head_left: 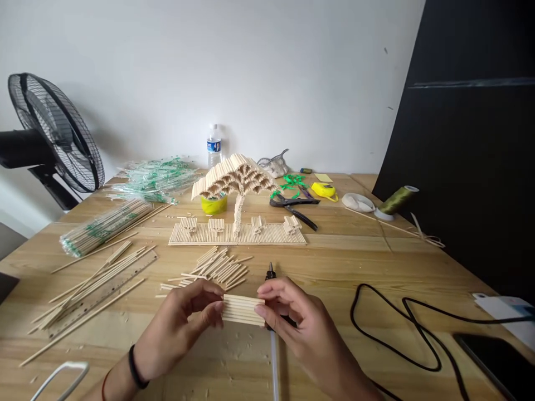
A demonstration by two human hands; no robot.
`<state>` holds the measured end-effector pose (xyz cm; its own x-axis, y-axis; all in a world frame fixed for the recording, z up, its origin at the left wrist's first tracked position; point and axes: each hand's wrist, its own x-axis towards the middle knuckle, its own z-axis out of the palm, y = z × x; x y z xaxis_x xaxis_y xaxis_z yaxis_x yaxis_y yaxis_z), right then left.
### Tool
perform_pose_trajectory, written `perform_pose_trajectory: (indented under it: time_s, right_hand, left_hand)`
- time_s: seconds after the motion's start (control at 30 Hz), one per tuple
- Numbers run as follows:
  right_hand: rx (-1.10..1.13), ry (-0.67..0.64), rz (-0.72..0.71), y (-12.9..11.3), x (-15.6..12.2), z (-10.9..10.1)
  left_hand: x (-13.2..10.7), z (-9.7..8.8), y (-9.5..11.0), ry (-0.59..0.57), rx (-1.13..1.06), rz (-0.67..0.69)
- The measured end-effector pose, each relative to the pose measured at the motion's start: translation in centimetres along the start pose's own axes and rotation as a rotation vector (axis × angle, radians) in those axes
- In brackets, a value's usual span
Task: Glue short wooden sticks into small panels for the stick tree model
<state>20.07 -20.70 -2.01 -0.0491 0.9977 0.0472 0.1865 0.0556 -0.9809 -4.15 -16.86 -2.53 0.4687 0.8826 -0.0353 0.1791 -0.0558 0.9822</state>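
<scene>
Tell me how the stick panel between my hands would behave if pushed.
The stick panel is probably light for its size, being just a row of thin sticks. It likely feels stiff lengthwise, as it spans straight between the left hand and right hand. It may be fragile across the sticks, since visible seams run between them.

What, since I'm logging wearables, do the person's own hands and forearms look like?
The left hand and right hand are both gloveless, and no sleeves show. A snug black band circles the left wrist, with a thin reddish cord farther up. On the right, nothing worn shows.
</scene>
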Motion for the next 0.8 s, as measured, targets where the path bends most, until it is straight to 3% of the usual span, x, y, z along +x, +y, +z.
perform_pose_trajectory:
  time_s: [0.2,0.8]
  right_hand:
    - [-0.043,0.062,-0.053,-0.23,-0.21,0.09]
    - [-0.035,-0.005,0.011,0.21,-0.14,-0.14]
  left_hand:
    - [-0.43,0.42,0.75,-0.023,-0.072,-0.038]
    - [-0.37,0.49,0.72,0.066,0.173,0.172]
